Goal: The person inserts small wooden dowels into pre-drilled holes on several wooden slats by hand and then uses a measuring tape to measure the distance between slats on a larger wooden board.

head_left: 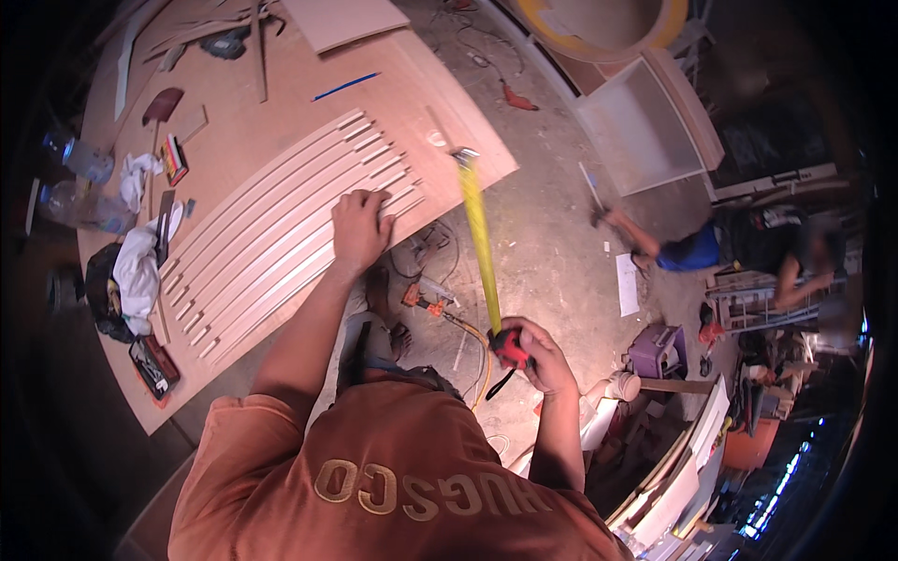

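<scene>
My right hand point(547, 360) is closed round a red and black tape measure point(510, 347). From its case a yellow blade point(479, 234) runs out toward the table's right corner, slightly smeared, with the metal hook end near the wood. Whether the hook touches the table I cannot tell. My left hand point(358, 224) rests on the ends of several long wooden strips point(271, 224), laid side by side on the plywood table point(440, 93). Its fingers lie bent over the strips, and nothing is gripped that I can see.
On the table lie a blue pencil point(346, 86), a flat board point(346, 21), white cloths point(138, 271) and plastic bottles point(84, 206). An orange air tool point(423, 301) with a hose is on the floor. At right, a co-worker point(748, 248) sits near a white panelled box point(645, 126).
</scene>
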The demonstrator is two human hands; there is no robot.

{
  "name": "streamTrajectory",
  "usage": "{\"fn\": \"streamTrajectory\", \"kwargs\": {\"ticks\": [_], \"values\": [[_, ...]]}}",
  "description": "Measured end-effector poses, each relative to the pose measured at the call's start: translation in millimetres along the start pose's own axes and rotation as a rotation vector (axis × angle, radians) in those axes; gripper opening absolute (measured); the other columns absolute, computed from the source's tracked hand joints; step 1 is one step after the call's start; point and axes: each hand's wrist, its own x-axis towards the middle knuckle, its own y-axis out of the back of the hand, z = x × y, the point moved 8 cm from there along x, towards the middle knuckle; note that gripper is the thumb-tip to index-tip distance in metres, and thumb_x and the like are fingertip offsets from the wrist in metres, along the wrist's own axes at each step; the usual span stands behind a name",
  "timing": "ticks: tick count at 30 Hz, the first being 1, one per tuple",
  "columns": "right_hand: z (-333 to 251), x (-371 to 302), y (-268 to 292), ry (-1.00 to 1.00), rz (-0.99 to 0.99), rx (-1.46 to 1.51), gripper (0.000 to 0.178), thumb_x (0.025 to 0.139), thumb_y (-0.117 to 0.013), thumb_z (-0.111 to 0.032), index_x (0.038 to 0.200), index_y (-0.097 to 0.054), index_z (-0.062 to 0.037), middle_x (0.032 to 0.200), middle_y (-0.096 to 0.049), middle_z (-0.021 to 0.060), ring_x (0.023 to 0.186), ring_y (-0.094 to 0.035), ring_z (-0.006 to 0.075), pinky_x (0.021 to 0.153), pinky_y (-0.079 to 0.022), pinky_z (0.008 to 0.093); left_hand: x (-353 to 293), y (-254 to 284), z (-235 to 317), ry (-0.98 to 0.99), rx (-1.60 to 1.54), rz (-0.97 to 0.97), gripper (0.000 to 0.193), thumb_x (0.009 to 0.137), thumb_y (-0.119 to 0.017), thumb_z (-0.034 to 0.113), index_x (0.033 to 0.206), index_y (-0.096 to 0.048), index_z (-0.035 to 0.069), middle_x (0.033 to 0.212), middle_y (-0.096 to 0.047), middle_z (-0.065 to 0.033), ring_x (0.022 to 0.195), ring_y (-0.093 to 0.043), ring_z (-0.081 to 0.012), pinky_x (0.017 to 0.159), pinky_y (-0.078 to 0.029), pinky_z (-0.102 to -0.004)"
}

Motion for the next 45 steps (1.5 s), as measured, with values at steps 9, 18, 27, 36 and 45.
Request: {"fn": "streamTrajectory", "kwargs": {"ticks": [9, 18, 27, 36, 45], "values": [[58.9, 53.4, 48.2, 0.004, 0.458, -0.396, 0.027, 0.106, -0.065, -0.025, 0.123, -0.063, -0.0039, 0.077, -0.057, -0.0033, 0.059, -0.046, 0.0039, 0.053, -0.039, 0.0216, 0.1, 1.5, 1.6, 0.000, -0.005, -0.009, 0.038, 0.090, -0.077, 0.025, 0.126, -0.068, 0.017, 0.117, -0.063, -0.0105, 0.111, -0.056, -0.0335, 0.096, -0.043, -0.0482], [29.7, 43.9, 42.7, 0.033, 0.511, -0.908, 0.034, 0.095, -0.076, -0.015, 0.125, -0.068, 0.0002, 0.108, -0.063, 0.0125, 0.094, -0.065, 0.0235, 0.079, -0.054, 0.0330, 7.6, -5.0, 3.3, 0.045, 0.010, -0.088, 0.038, 0.090, -0.078, 0.023, 0.127, -0.069, 0.015, 0.119, -0.063, -0.0088, 0.110, -0.055, -0.0308, 0.097, -0.042, -0.0456], [15.8, 52.1, 32.1, 0.069, 0.405, -1.003, 0.037, 0.093, -0.075, -0.014, 0.126, -0.067, -0.0003, 0.112, -0.065, 0.0135, 0.101, -0.064, 0.0262, 0.090, -0.052, 0.0374, 7.3, -8.5, -5.9, 0.104, -0.007, -0.096, 0.051, 0.088, -0.080, 0.021, 0.133, -0.061, 0.008, 0.119, -0.062, -0.0136, 0.109, -0.055, -0.0327, 0.098, -0.041, -0.0452], [36.5, 51.8, -2.6, 0.027, 0.331, -1.018, 0.045, 0.084, -0.081, -0.010, 0.126, -0.067, -0.0016, 0.113, -0.066, 0.0182, 0.101, -0.067, 0.0360, 0.087, -0.056, 0.0429, 5.6, -4.2, -10.6, 0.101, -0.103, -0.052, 0.064, 0.079, -0.083, 0.011, 0.135, -0.054, 0.001, 0.122, -0.061, -0.0177, 0.113, -0.055, -0.0382, 0.101, -0.042, -0.0484], [43.8, 29.4, -6.0, 0.086, 0.356, -1.092, 0.045, 0.090, -0.079, -0.015, 0.129, -0.065, 0.0012, 0.114, -0.065, 0.0203, 0.105, -0.066, 0.0367, 0.091, -0.054, 0.0438, 10.0, -1.0, -11.7, 0.079, -0.130, -0.104, 0.064, 0.078, -0.084, 0.010, 0.134, -0.054, 0.003, 0.117, -0.063, -0.0171, 0.110, -0.057, -0.0381, 0.096, -0.046, -0.0470]]}}
